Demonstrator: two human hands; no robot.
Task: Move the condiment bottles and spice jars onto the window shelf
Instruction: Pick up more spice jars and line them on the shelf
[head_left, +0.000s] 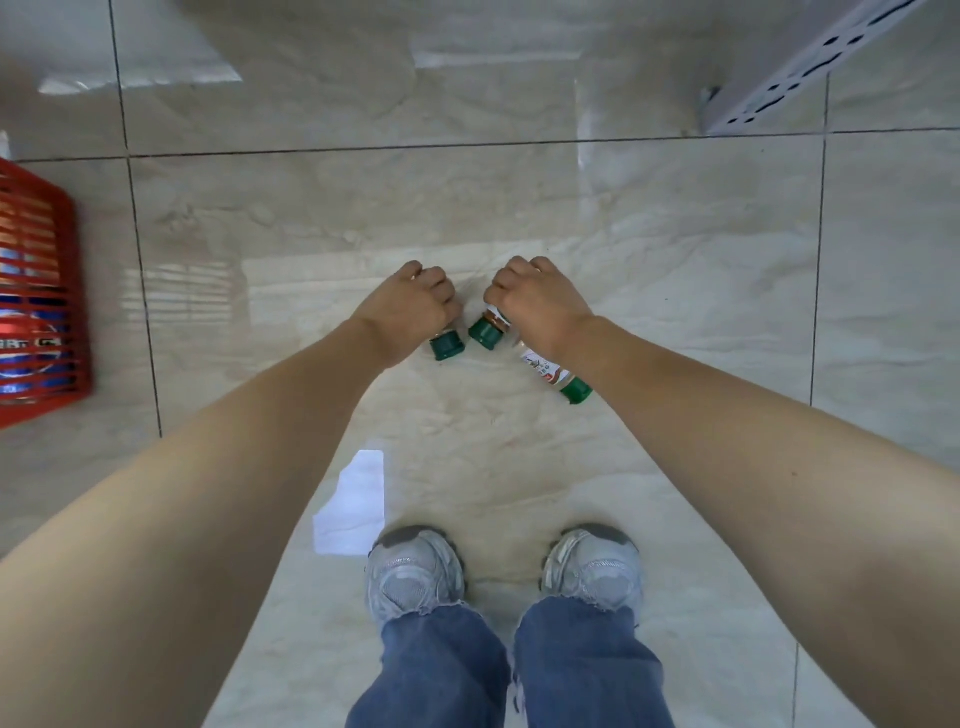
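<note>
I look straight down at a pale tiled floor. My left hand (410, 306) grips a spice jar, of which only the green cap (447, 345) shows below the wrist. My right hand (535, 301) grips a second jar (488, 327) with a green cap and brown contents. A third jar (558, 376), with a white label and a green cap, sticks out under my right wrist; whether that hand holds it too I cannot tell. All three caps point toward me. The window shelf is out of view.
A red plastic basket (36, 291) with packaged goods sits on the floor at the left edge. A white perforated metal rack (795, 73) enters at the top right. My two grey shoes (415, 571) stand just below the hands.
</note>
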